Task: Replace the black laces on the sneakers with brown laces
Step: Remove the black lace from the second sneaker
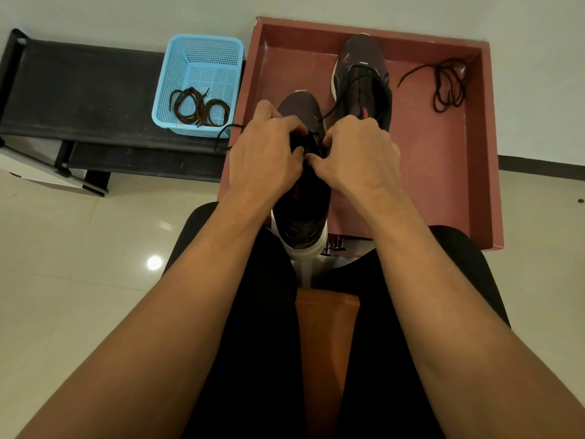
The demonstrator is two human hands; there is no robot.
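Both left hand [266, 153] and right hand [357, 153] pinch black lace [314, 135] on near sneaker [300, 213], at red tray [427, 153] near edge. Best ease crossings loose evenly, no yanking. Brown laces [196, 106] in blue basket [205, 38].

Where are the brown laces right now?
Head view, upper left: the brown laces lie in the blue basket on the black bench, just left of the red tray.

Two sneakers in one red tray [443, 185]: near sneaker [304, 217], far sneaker [364, 77]. One loose black lace [448, 90] at the tray's far right. One blue basket [172, 68] left of the tray, seemingly two brown laces [198, 107] inside. Two hands: left hand [266, 153], right hand [357, 153].
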